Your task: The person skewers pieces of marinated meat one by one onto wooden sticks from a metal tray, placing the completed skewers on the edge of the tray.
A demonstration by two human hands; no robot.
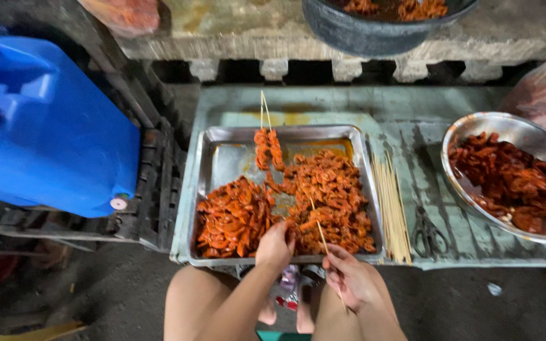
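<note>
The right hand [354, 278] pinches one thin bamboo skewer [321, 235] between closed fingers, its tip pointing up into the meat. The left hand [275, 246] sits at the near rim of the tray, fingers curled down onto the marinated orange-red meat pieces [323, 196]; whether they grip a piece cannot be told. The meat lies in two heaps in one rectangular metal tray [225, 155], a smaller heap at the left and a larger one at the right. At the far end of the tray lie two loaded skewers [268, 148], side by side, their bare ends sticking past the rim.

Just right of the tray lies one bundle of bare sticks [392, 208], too many to count, and beside it one pair of scissors [428, 232]. Further right stands one round metal bowl [507, 126] holding darker meat. One blue plastic jerrycan [45, 126] stands at the left, and one dark tub [361, 31] sits on the ledge beyond.
</note>
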